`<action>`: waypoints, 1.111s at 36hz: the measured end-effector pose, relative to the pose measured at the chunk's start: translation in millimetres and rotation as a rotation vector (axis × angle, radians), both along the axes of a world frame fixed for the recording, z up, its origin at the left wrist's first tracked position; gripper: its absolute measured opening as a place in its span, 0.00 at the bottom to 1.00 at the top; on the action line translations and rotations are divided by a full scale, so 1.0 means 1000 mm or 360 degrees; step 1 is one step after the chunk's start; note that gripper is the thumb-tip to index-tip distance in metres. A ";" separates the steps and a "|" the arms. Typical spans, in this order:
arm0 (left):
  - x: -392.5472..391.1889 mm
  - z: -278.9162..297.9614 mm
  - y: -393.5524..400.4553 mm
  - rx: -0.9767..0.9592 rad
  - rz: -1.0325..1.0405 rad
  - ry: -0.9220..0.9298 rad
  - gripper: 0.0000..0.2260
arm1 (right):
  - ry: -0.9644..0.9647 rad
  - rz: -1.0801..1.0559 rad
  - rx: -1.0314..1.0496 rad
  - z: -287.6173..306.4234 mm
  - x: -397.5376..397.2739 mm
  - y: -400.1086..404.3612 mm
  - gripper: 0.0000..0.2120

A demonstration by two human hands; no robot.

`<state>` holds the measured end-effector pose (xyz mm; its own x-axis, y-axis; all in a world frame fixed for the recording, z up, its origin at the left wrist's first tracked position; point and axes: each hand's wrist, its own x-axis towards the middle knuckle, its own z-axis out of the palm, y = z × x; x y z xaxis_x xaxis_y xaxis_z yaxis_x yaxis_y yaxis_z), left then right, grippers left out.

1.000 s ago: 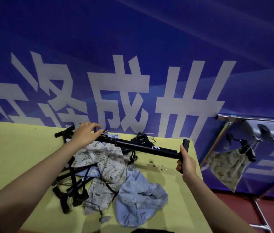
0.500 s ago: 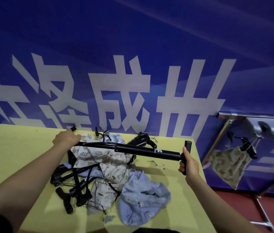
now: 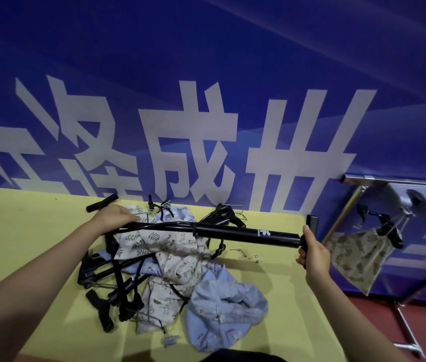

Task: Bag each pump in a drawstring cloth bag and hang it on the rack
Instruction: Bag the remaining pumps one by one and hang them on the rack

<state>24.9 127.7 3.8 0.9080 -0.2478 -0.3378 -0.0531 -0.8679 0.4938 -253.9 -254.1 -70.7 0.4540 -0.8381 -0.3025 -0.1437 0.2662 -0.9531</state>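
Fingers (image 3: 311,257) of the right hand (image 3: 313,254) are curled round one pump (image 3: 246,232) handle; its hose end is gripped by the left hand (image 3: 115,218). One bagged pump (image 3: 355,257) is hung on the rack (image 3: 389,181).

Yellow counter (image 3: 23,239) against blue wall. On it, mid-left: tangle of black pumps (image 3: 107,286) with hoses, heaped with leaf-print bags (image 3: 170,257) (overlapping, count unclear). Crumpled blue bag (image 3: 222,309) at near edge of heap. Another pump (image 3: 102,203) by far edge. Small metal needles (image 3: 248,253) lie loose right of heap, apart from cloth.
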 end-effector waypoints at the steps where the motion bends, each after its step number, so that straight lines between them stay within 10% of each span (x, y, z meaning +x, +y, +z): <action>1: -0.002 0.003 -0.002 -0.0061 -0.0006 -0.0032 0.12 | 0.0000 0.0001 0.0015 0.000 0.000 0.001 0.19; 10: -0.016 0.031 -0.034 -0.0260 -0.0263 -0.0577 0.13 | -0.0088 -0.0047 0.0388 -0.014 0.005 0.021 0.17; 19: -0.005 0.029 -0.025 0.0529 -0.1146 -0.1145 0.38 | -0.0139 -0.0108 0.0522 -0.019 -0.001 0.023 0.16; 25: -0.007 0.017 -0.025 0.0488 -0.1089 -0.1117 0.24 | -0.0001 -0.0090 0.0412 -0.003 -0.001 0.025 0.14; 29: -0.008 0.009 -0.028 0.0495 -0.1061 -0.0816 0.19 | -0.0001 -0.0143 0.0273 0.002 0.000 0.018 0.34; 32: -0.014 0.004 -0.033 0.0475 -0.0960 -0.0658 0.18 | 0.0087 -0.0033 0.0224 0.004 -0.001 0.010 0.19; 40: -0.024 0.010 -0.040 0.0427 -0.0906 -0.0704 0.17 | 0.0036 0.0060 0.0000 0.003 0.001 0.008 0.20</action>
<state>0.6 88.1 13.8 0.7295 -0.6783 -0.0876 -0.6712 -0.7347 0.0989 -252.8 -245.7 -67.8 0.4782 -0.8206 -0.3131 -0.1753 0.2601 -0.9495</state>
